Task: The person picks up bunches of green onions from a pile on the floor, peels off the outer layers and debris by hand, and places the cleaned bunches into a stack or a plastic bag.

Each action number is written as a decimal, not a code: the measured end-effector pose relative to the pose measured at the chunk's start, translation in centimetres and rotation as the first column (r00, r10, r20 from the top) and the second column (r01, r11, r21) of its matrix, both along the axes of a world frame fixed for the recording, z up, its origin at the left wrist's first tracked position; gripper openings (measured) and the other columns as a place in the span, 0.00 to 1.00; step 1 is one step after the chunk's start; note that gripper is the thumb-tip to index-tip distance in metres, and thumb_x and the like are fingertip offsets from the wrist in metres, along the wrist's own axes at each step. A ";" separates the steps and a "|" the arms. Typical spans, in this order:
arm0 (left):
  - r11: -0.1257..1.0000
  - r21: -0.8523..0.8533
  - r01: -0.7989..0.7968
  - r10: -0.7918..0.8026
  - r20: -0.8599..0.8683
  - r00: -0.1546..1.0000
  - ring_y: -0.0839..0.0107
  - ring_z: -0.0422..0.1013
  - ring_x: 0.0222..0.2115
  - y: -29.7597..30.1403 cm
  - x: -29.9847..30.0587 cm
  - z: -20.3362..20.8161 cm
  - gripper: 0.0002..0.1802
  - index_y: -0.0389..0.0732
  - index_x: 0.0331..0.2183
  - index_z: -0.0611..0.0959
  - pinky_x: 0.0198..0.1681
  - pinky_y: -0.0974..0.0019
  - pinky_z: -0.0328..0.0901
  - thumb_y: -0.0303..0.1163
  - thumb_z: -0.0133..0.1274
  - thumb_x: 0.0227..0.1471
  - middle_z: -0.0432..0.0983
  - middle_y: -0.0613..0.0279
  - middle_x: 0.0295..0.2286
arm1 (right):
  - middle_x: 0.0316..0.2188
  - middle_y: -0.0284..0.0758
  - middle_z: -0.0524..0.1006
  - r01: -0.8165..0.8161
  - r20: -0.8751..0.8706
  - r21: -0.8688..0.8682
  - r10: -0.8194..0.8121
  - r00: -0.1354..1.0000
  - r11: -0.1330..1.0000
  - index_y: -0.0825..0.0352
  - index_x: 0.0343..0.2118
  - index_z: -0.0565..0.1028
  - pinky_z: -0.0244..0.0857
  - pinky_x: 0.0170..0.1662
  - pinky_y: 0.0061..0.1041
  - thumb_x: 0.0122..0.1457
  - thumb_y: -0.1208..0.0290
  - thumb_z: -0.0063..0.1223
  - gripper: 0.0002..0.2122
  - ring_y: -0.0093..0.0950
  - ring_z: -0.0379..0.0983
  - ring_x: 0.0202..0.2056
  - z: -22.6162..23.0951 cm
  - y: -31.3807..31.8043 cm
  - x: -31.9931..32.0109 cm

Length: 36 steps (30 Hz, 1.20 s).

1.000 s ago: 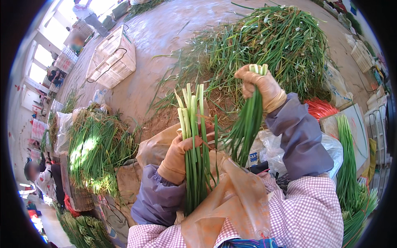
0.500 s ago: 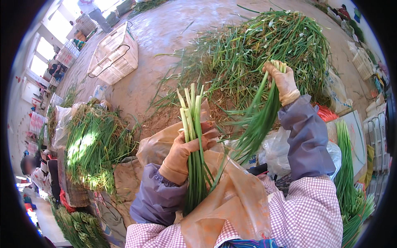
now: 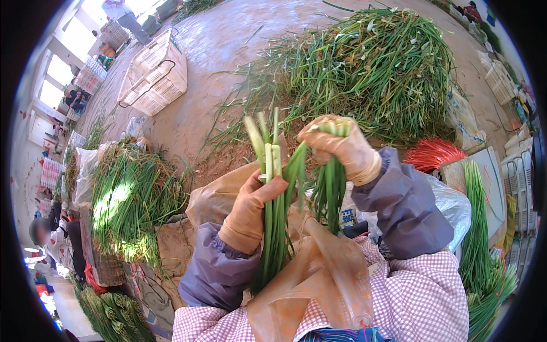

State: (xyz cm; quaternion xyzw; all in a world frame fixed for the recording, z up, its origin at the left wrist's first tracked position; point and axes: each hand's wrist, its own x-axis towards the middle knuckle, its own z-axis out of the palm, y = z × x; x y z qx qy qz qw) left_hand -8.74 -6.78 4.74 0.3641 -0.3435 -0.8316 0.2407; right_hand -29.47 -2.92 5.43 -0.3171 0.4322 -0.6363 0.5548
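My left hand, in a tan glove, is closed round an upright bunch of chives. Their pale, thick ends stick up above my fingers and the green leaves hang down over my apron. To its right, my gloved right hand grips a second bunch of chives by the pale ends. Those leaves droop below my fist, some reaching across to the left bunch. A stained tan plastic apron covers my lap.
Ahead lies a large heap of loose green leaves. A white plastic crate stands at far left, another leaf pile nearer left. Red ties and long chives lie at right. Another person sits at left.
My right hand has come in left and down with its chives, close to my left hand. The left bunch stays gripped, its ends spread differently. The red ties now show more fully.
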 end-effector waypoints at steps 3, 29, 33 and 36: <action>0.999 -0.036 -0.033 0.032 -0.039 0.999 0.59 0.76 0.31 -1.1 1.1 -0.8 0.15 0.39 0.38 0.75 0.34 0.54 0.73 0.29 0.57 0.46 0.76 0.58 0.30 | 0.15 0.26 0.69 0.057 -0.037 -0.069 -0.060 0.998 0.996 0.69 0.31 0.77 0.54 0.18 0.17 0.53 0.74 0.56 0.06 0.16 0.62 0.15 -0.4 0.4 -3.5; 0.996 0.071 0.046 -0.031 -0.198 0.980 0.61 0.76 0.32 -0.4 -1.1 1.3 0.19 0.36 0.43 0.74 0.32 0.58 0.74 0.17 0.52 0.46 0.75 0.55 0.34 | 0.20 0.32 0.75 -0.143 -0.149 -0.099 0.127 0.981 0.985 0.71 0.37 0.74 0.62 0.21 0.17 0.50 0.78 0.54 0.10 0.19 0.69 0.18 1.6 1.2 -3.8; 1.000 -0.012 -0.023 0.022 -0.058 0.998 0.60 0.76 0.31 0.2 -1.9 1.2 0.17 0.38 0.42 0.74 0.32 0.57 0.74 0.19 0.53 0.47 0.76 0.56 0.32 | 0.22 0.29 0.76 -0.276 -0.104 -0.018 0.273 0.956 0.961 0.70 0.35 0.76 0.61 0.21 0.16 0.50 0.80 0.55 0.08 0.15 0.66 0.19 1.2 0.7 -0.4; 0.994 0.007 -0.105 0.106 -0.059 0.993 0.63 0.77 0.29 -0.2 -1.8 0.6 0.14 0.39 0.41 0.75 0.31 0.62 0.73 0.20 0.53 0.49 0.76 0.59 0.29 | 0.20 0.28 0.75 -0.222 -0.171 -0.003 0.218 0.961 0.975 0.67 0.30 0.76 0.62 0.21 0.17 0.49 0.78 0.60 0.05 0.15 0.67 0.19 -0.6 0.1 0.0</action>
